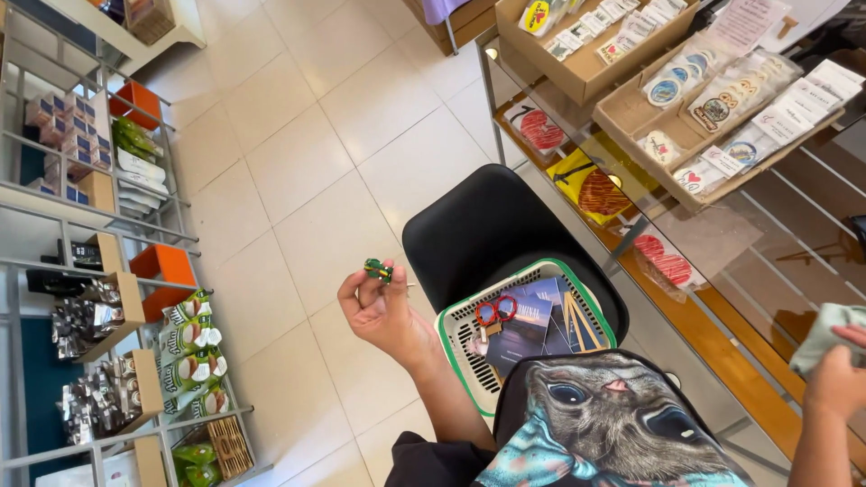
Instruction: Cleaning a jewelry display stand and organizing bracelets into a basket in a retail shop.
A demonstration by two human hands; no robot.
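My left hand [381,311] is raised over the tiled floor and pinches a small green and dark trinket [378,270] between its fingertips. At the right edge of the view my right hand [834,383] is closed on a pale green cloth [825,334] beside the glass counter. Between the hands a white basket with a green rim [451,329] rests on a black chair [483,225]. The basket holds dark cards and red rings [496,309]. A bag printed with an animal face [613,424] lies at my lap.
A glass counter [722,243] to the right carries cardboard trays of stickers and badges [686,90]. A metal shelf rack [99,271] on the left holds packets, small boxes and orange bins. Pale floor tiles [307,153] lie between them.
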